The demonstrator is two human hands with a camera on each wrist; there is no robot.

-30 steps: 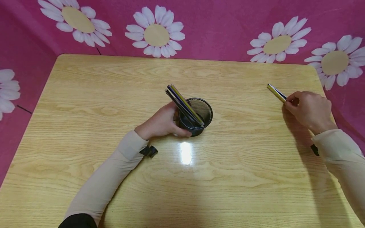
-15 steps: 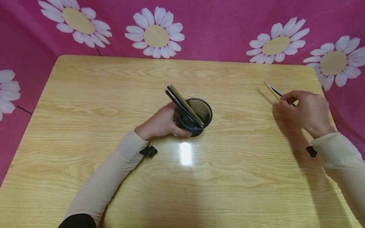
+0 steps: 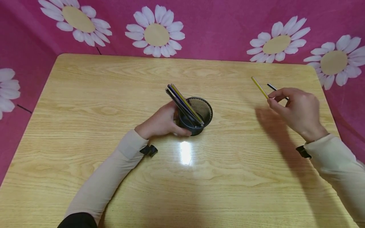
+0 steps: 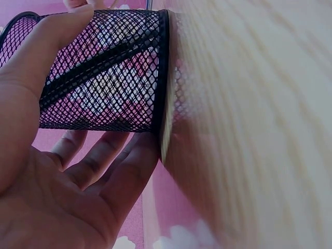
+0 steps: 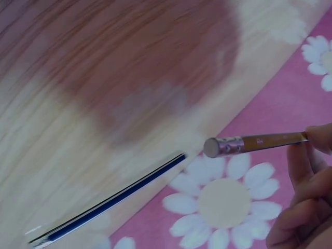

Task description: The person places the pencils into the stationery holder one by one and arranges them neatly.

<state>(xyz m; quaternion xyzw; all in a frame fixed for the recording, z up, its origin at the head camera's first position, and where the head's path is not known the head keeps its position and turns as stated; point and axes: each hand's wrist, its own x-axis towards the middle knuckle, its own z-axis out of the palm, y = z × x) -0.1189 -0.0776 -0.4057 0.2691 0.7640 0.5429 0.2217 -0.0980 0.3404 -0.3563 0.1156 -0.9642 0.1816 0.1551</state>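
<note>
My left hand (image 3: 161, 123) grips a black mesh pencil cup (image 3: 203, 107) mid-table, thumb on the near side and fingers round the other. Several pencils (image 3: 182, 103) lean in it toward the far left. In the left wrist view, the base of the mesh cup (image 4: 119, 88) is right at the tabletop. Over at the right, my right hand (image 3: 297, 110) pinches a yellow pencil (image 3: 260, 87) between thumb and fingertips. The right wrist view shows the eraser end of this yellow pencil (image 5: 259, 141). Below lies a dark blue pencil (image 3: 273, 87), partly hidden by the right hand.
A light wood-grain table (image 3: 128, 190) fills most of the head view. Pink cloth (image 3: 214, 31) with big white daisies borders its far edge and sides. Dark straps show at both sleeve cuffs.
The right hand has lifted the yellow pencil away from the dark blue one and carried it left. The dark blue pencil stays on the table. The left hand and cup have not moved.
</note>
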